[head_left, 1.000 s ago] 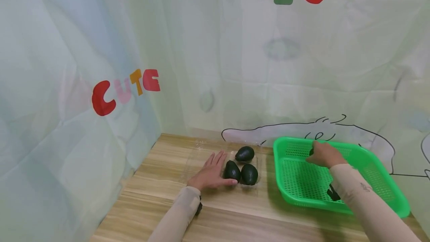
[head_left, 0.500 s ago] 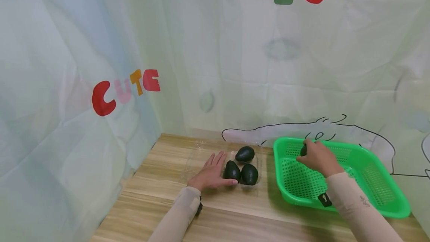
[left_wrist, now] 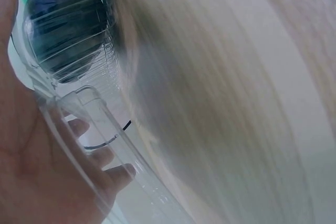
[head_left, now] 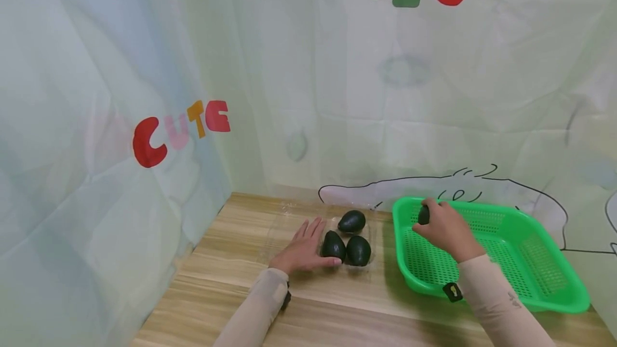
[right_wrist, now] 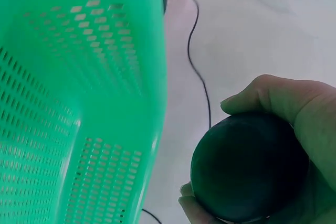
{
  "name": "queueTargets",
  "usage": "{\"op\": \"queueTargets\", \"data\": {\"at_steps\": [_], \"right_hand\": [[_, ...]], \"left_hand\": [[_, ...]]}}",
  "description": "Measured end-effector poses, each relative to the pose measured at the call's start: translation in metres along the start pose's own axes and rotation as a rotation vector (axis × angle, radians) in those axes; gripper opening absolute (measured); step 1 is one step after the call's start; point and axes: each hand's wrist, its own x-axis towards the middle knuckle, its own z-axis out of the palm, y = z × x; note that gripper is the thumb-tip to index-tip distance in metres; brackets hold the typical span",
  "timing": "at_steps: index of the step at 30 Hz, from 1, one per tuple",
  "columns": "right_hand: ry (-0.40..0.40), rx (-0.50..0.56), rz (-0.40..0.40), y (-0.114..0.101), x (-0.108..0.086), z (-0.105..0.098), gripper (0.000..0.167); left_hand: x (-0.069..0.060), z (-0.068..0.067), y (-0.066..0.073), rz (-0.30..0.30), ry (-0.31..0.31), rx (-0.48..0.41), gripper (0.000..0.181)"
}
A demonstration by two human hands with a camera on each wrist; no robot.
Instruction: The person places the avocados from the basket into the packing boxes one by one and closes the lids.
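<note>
My right hand (head_left: 445, 229) grips a dark avocado (head_left: 423, 215) over the left part of the green basket (head_left: 482, 296). In the right wrist view, thumb and fingers curl round that avocado (right_wrist: 249, 166), beside the basket wall (right_wrist: 149, 129). Three more avocados, one at the back (head_left: 352, 221), one at front left (head_left: 333, 246) and one at front right (head_left: 358, 251), sit in a clear plastic clamshell box (head_left: 370, 229). My left hand (head_left: 303, 250) rests with spread fingers on the box's left side, its thumb by the front left avocado. The left wrist view shows the clear plastic edge (left_wrist: 131, 135) against the palm.
The wooden table (head_left: 231, 293) carries both containers. Its back edge meets a printed cloth wall (head_left: 337, 95) with a line drawing, and another cloth side (head_left: 72, 175) stands at the left. The clear lid (head_left: 279, 229) lies folded out to the left.
My right hand has moved left across the basket with the avocado, from its middle toward its left side. The left hand and the avocados in the box have stayed in place.
</note>
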Motion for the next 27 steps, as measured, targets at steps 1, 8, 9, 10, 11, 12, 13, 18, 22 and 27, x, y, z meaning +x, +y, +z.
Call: {"op": "queueTargets", "data": {"at_steps": [1, 8, 9, 10, 11, 12, 13, 18, 22, 27], "right_hand": [[0.008, 0.004, -0.005, -0.003, 0.000, 0.001, 0.064], [0.031, 0.022, -0.029, -0.021, -0.002, 0.011, 0.061], [0.031, 0.020, -0.030, -0.023, -0.003, 0.013, 0.062], [0.031, 0.020, -0.032, -0.025, -0.003, 0.015, 0.061], [0.029, 0.017, -0.033, -0.027, -0.003, 0.016, 0.062], [0.029, 0.019, -0.035, -0.030, -0.003, 0.017, 0.062], [0.029, 0.021, -0.035, -0.032, -0.003, 0.019, 0.062], [0.031, 0.042, -0.044, -0.041, -0.002, 0.026, 0.061], [0.026, 0.044, -0.045, -0.046, 0.000, 0.034, 0.062], [0.012, 0.043, -0.037, -0.051, 0.003, 0.040, 0.063]], "left_hand": [[0.000, 0.000, 0.000, 0.000, 0.001, -0.004, 0.120], [-0.001, -0.002, 0.002, -0.007, 0.002, -0.010, 0.119], [-0.002, -0.002, 0.002, -0.005, 0.004, -0.012, 0.118], [-0.002, -0.002, 0.002, -0.004, 0.003, -0.013, 0.118], [-0.002, -0.002, 0.002, -0.002, 0.005, -0.016, 0.118], [-0.002, -0.002, 0.002, -0.001, 0.005, -0.018, 0.118], [-0.002, -0.002, 0.002, 0.001, 0.007, -0.018, 0.117], [-0.002, -0.001, 0.001, -0.008, 0.005, -0.005, 0.118], [-0.001, 0.000, 0.001, -0.011, 0.000, -0.002, 0.119], [-0.001, -0.001, 0.002, -0.009, -0.004, -0.005, 0.120]]}}
